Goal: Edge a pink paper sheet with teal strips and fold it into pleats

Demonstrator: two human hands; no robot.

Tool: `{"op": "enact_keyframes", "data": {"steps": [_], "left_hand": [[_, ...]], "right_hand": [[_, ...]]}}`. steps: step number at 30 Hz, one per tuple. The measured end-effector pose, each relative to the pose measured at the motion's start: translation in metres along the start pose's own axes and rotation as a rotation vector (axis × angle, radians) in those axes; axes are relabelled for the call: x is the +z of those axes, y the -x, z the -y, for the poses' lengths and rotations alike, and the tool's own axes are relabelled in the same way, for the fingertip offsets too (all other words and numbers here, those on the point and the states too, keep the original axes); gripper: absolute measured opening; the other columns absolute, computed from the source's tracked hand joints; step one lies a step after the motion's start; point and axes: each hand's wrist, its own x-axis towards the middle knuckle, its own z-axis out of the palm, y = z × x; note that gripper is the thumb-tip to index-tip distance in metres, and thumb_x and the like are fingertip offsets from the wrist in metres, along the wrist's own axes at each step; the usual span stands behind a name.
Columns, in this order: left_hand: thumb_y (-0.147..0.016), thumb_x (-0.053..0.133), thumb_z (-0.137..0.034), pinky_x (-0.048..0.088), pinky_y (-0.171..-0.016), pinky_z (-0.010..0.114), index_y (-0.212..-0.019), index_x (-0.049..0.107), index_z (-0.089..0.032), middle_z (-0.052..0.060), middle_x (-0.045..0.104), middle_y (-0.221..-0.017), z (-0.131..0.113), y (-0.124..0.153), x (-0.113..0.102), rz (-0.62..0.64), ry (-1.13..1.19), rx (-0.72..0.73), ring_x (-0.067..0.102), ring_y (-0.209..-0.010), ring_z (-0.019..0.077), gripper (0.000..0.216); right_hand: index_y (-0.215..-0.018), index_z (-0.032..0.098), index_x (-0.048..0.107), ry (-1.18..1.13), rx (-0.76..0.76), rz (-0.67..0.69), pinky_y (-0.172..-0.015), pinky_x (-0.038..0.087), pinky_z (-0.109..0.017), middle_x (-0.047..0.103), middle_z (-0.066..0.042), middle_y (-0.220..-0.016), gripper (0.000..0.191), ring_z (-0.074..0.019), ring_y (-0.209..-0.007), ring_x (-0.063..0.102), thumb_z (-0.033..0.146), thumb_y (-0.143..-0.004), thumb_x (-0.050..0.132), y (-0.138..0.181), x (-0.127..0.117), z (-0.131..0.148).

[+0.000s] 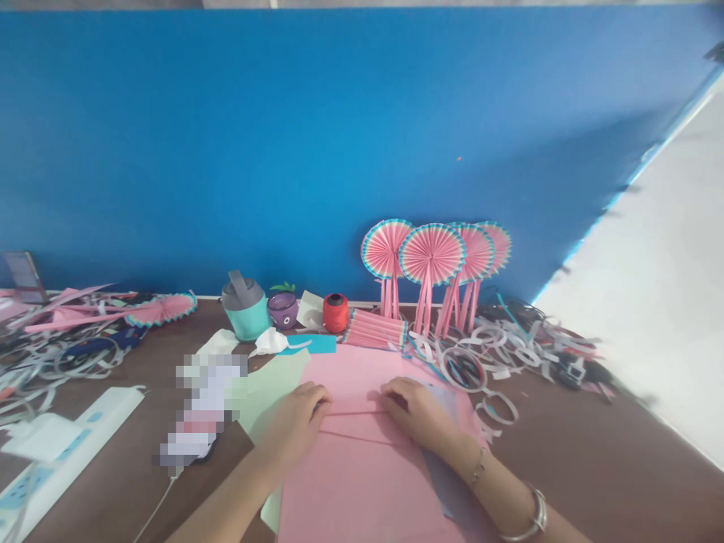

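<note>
A large sheet of pink paper (362,483) lies in front of me with a narrow fold running across it. My left hand (299,415) is closed at the fold's left end, fingers curled over the paper. At the right end of the same fold, my right hand (415,411) pinches the paper between thumb and fingers. Pale green paper (274,385) sticks out on the left, under the pink. Bluish-grey paper (449,483) shows beneath it on the right. Just behind is a pleated pink piece (375,329) with a blue edge.
Several round pink paper fans (432,254) lean on the blue partition (254,151). White paper-strip scraps (498,343) heap at right. A teal container (247,313), purple pot (283,310) and red thread spool (335,313) stand at the back. A power strip (73,460) lies left.
</note>
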Motion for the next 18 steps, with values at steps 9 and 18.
{"op": "enact_keyframes", "data": {"steps": [9, 18], "left_hand": [[-0.096, 0.044, -0.019, 0.039, -0.079, 0.025, -0.090, 0.063, -0.023, -0.001, 0.064, -0.096, -0.0060, -0.0010, -0.0012, 0.031, -0.042, -0.069, 0.061, -0.092, 0.0157, 0.020], [-0.097, 0.044, -0.023, 0.036, -0.069, 0.025, -0.090, 0.064, -0.025, -0.002, 0.063, -0.099, -0.0064, -0.0019, -0.0014, 0.034, -0.060, -0.108, 0.061, -0.093, 0.0152, 0.021]], "right_hand": [[-0.070, 0.021, 0.059, -0.039, 0.203, 0.031, -0.062, 0.039, -0.024, 0.069, 0.000, -0.073, 0.020, -0.0145, -0.069, 0.061, 0.027, -0.089, 0.055, -0.0056, -0.0083, 0.0104], [-0.063, 0.020, 0.054, 0.011, 0.247, 0.023, -0.058, 0.034, -0.025, 0.065, 0.000, -0.067, 0.027, -0.0143, -0.064, 0.056, 0.030, -0.089, 0.054, -0.0077, -0.0058, 0.0103]]}}
